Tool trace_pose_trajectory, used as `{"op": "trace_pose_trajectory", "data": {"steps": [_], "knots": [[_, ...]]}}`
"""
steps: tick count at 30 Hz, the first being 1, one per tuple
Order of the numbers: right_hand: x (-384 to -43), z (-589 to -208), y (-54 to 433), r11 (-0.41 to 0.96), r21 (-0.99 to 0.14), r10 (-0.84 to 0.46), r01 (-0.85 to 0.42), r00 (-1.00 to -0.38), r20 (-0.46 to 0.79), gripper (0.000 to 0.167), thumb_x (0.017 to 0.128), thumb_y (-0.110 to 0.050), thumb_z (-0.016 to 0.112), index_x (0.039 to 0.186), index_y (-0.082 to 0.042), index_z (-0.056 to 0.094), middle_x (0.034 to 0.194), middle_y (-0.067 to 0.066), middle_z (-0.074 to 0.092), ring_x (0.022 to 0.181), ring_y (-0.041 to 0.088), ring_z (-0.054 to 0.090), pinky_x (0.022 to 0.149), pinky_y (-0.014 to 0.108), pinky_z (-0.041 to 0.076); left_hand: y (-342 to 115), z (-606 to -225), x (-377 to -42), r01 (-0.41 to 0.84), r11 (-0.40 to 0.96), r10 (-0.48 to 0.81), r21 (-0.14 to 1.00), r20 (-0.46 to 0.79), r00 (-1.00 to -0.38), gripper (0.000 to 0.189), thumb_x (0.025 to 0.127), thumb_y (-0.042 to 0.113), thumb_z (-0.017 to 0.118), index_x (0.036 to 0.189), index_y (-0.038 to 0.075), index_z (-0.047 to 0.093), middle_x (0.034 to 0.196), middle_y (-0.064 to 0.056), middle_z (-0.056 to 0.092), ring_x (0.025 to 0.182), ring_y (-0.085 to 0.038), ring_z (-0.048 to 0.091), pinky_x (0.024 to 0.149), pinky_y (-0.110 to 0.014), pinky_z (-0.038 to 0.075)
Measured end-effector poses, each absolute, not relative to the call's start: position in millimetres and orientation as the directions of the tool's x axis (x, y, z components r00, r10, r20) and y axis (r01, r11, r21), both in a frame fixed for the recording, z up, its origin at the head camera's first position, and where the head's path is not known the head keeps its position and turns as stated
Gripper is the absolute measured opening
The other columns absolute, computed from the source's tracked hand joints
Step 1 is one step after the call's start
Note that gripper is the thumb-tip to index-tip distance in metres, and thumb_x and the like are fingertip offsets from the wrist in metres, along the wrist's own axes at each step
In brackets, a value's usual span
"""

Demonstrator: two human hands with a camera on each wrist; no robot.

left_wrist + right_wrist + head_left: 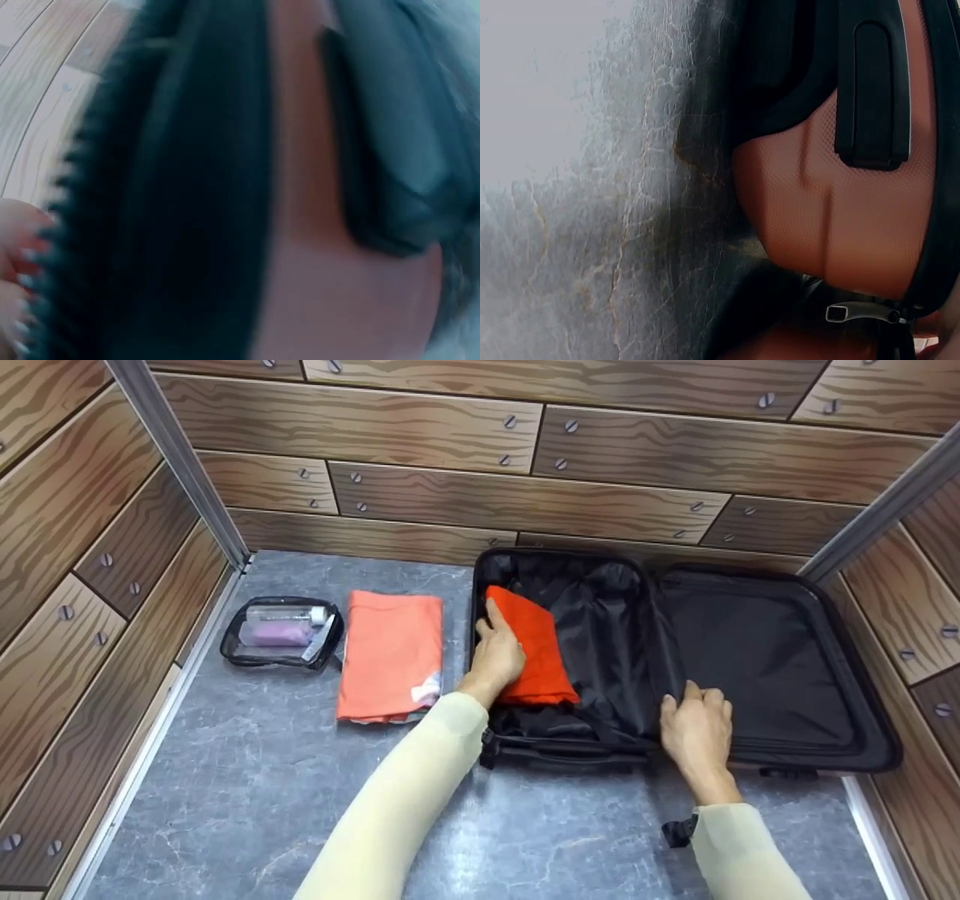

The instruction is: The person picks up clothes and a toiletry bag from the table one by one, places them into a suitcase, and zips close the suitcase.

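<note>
An open suitcase (607, 660) lies flat, its black-lined halves side by side. Inside the left half, along its left side, is a folded bright red cloth (536, 652). My left hand (499, 656) rests on the cloth's left edge, index finger extended. The left wrist view is blurred, with fingers (16, 247) just beyond the zipper teeth. At the near edge between the halves, my right hand (697, 727) grips the suitcase with bent fingers. In the right wrist view, the suitcase's orange-brown shell (840, 217) shows a black handle and a zipper pull.
A folded coral cloth (390, 652) with a white patterned corner lies left of the suitcase. Farther left is a clear, black-edged pouch (232, 641) with a bottle and a purple item inside. Wood-patterned walls (420, 427) stand behind and on both sides of the grey surface (247, 780).
</note>
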State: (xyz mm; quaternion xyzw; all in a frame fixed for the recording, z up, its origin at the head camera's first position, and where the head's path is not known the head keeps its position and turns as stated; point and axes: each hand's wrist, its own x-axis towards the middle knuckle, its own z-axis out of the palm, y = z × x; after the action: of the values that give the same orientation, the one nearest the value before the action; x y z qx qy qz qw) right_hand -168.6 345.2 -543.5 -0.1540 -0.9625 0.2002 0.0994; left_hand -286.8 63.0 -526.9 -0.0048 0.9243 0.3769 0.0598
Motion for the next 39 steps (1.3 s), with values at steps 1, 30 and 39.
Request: {"op": "trace_pose_trajectory", "data": {"steps": [1, 30, 39], "knots": [[-168, -543, 346, 0.872, -0.416, 0.338, 0.258, -0.932, 0.13, 0.057, 0.108, -0.025, 0.051, 0.148, 0.015, 0.047, 0.136, 0.039, 0.05, 0.128, 0.057, 0.042, 0.11, 0.067, 0.036, 65, -526, -284, -0.034, 0.752, 0.045, 0.658, -0.103, -0.994, 0.087, 0.1, 0.012, 0.061, 0.169, 0.004, 0.007, 0.162, -0.035, 0.028, 0.119, -0.048, 0.064, 0.102, -0.05, 0.055], [-167, -542, 347, 0.87, -0.416, 0.35, 0.265, -0.926, 0.141, 0.057, 0.107, -0.026, 0.051, 0.147, 0.014, 0.049, 0.136, 0.038, 0.051, 0.127, 0.058, 0.043, 0.106, 0.069, 0.038, 77, -531, -259, 0.166, 0.941, 0.279, 0.294, -0.402, -0.872, 0.09, 0.103, 0.057, 0.058, 0.171, 0.019, 0.015, 0.175, -0.025, 0.006, 0.161, -0.049, 0.002, 0.131, -0.062, 0.012], [-170, -542, 346, 0.862, -0.426, 0.353, 0.275, -0.929, 0.115, 0.058, 0.108, -0.027, 0.05, 0.149, 0.014, 0.047, 0.139, 0.038, 0.049, 0.13, 0.056, 0.042, 0.109, 0.068, 0.037, 78, -537, -266, 0.148, 0.943, 0.27, 0.299, -0.423, -0.865, 0.086, 0.105, 0.051, 0.057, 0.171, 0.018, 0.013, 0.175, -0.027, 0.007, 0.161, -0.05, 0.001, 0.132, -0.059, 0.008]]}}
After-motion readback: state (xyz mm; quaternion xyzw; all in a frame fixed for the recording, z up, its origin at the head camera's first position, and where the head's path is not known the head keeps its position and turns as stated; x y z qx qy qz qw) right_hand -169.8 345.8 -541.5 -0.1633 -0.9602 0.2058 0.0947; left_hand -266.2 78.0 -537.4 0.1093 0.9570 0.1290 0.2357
